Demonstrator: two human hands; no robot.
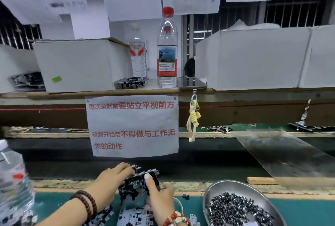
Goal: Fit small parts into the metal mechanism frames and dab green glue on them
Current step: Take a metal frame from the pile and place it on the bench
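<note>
A black and metal mechanism frame [137,184] is held up above the green mat at the bottom centre. My left hand [112,176] grips its left side, fingers curled over the far edge. My right hand [159,196] grips its right side, with the thumb pressed on top of the frame. More metal frames [134,215] lie flat on the mat below the held one. A round metal bowl [233,186] at the lower right holds several small dark metal parts [237,209]. No green glue is visible.
A water bottle [12,180] stands at the left edge. A shelf above carries two bottles [166,50], white boxes [76,64], a phone [192,82] and another mechanism [131,81]. A paper notice [132,126] hangs in front. A clear sheet [282,153] slopes at right.
</note>
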